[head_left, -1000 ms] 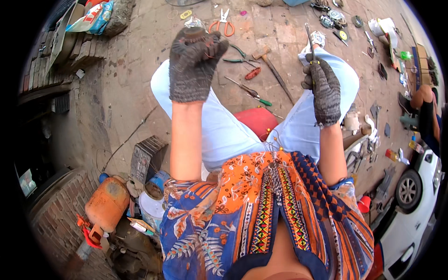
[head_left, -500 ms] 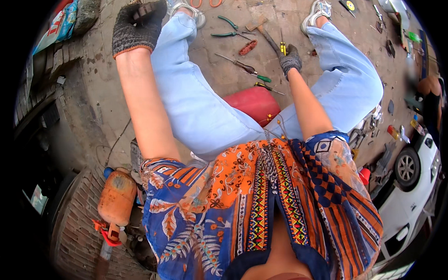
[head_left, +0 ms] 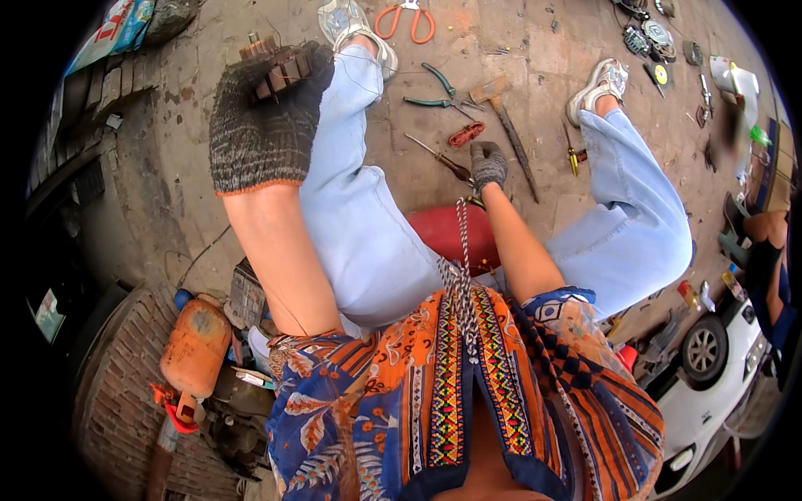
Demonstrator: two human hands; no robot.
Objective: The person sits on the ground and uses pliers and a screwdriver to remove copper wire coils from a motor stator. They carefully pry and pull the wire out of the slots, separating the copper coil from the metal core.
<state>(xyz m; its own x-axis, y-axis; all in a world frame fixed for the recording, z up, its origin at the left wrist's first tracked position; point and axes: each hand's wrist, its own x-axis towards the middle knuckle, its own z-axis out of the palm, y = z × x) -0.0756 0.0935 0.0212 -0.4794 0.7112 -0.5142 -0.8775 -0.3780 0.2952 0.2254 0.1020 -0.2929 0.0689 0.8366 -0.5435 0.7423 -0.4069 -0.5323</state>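
My left hand (head_left: 263,125), in a dark knitted glove, is closed on a rusty metal part with thin wires (head_left: 282,77). My gloved right hand (head_left: 489,167) is down among the tools on the ground, fingers curled, their contents hidden. Next to it lie a screwdriver with a brown handle (head_left: 443,160) and a red cord bundle (head_left: 466,134). Farther up are green-handled pliers (head_left: 426,101) and a hammer (head_left: 510,125). A yellow-handled screwdriver (head_left: 573,159) lies right of the hammer, beside my shoe (head_left: 597,92). Orange-handled scissors (head_left: 418,27) lie at the top.
A red cushion-like object (head_left: 447,234) sits between my legs. An orange cylinder (head_left: 194,346) is at lower left, near a brick edge (head_left: 109,392). Scattered metal parts (head_left: 647,37) lie at upper right. Another person's leg (head_left: 760,225) and a white car (head_left: 702,401) are at the right.
My right hand has lowered to the ground and moved left; the yellow-handled screwdriver it held now lies right of the hammer. My left hand has shifted leftward, still holding the metal part.
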